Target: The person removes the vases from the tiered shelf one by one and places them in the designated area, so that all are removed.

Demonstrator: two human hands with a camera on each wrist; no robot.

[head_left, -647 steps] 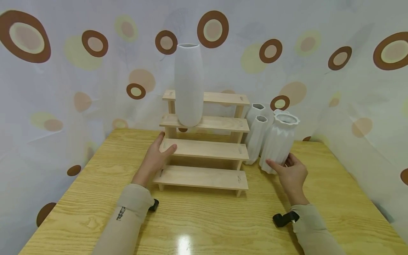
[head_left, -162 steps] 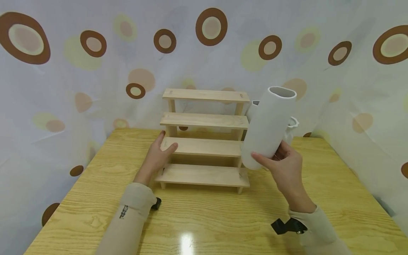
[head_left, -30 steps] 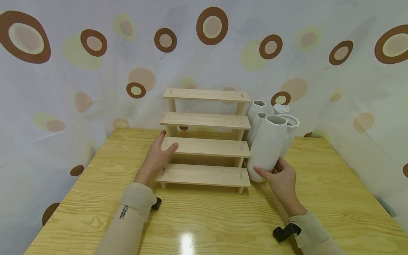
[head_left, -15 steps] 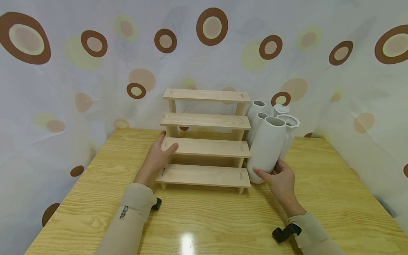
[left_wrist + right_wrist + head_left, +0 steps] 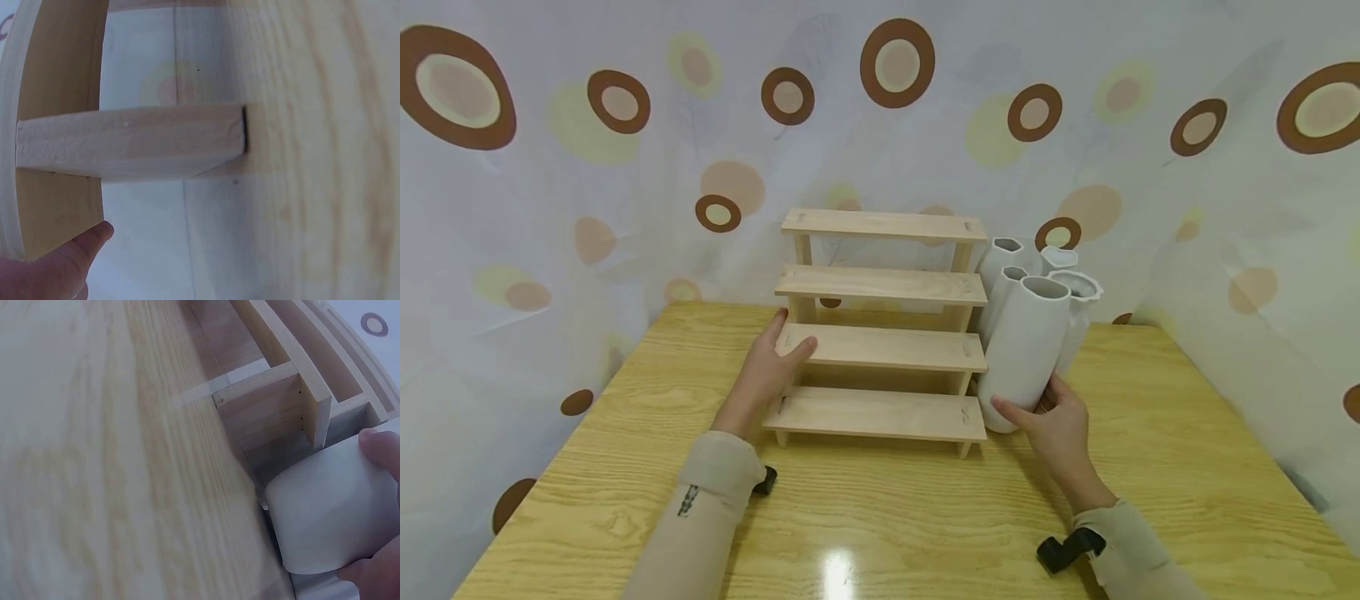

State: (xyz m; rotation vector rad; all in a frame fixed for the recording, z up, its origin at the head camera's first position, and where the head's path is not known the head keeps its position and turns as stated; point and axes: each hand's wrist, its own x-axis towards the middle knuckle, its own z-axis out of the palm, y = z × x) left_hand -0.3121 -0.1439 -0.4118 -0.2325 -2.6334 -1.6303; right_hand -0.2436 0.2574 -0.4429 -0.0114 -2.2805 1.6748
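A four-step wooden display rack (image 5: 883,346) stands on the table. My left hand (image 5: 765,367) holds its left end, thumb over one step; in the left wrist view, a fingertip (image 5: 103,231) shows beside the board (image 5: 59,206). To the rack's right, my right hand (image 5: 1060,429) grips the lower part of a smooth white vase (image 5: 1028,350), which stands slightly tilted. The right wrist view shows the vase's base (image 5: 331,512) close to the rack's end, with the thumb (image 5: 378,447) on its side. Whether the base bears fully on the table cannot be told.
Several more white vases crowd behind the held one: a faceted one (image 5: 1006,260), a slim one (image 5: 1002,293), a ruffled-rim one (image 5: 1081,304) and one farther back (image 5: 1060,257). Patterned cloth (image 5: 880,150) surrounds the wooden table (image 5: 910,525).
The smooth vase stood on the rack in the oldest frame. Later my right hand held it tilted at the right; now it is lower, beside the others. The last second shows only slight shifts.
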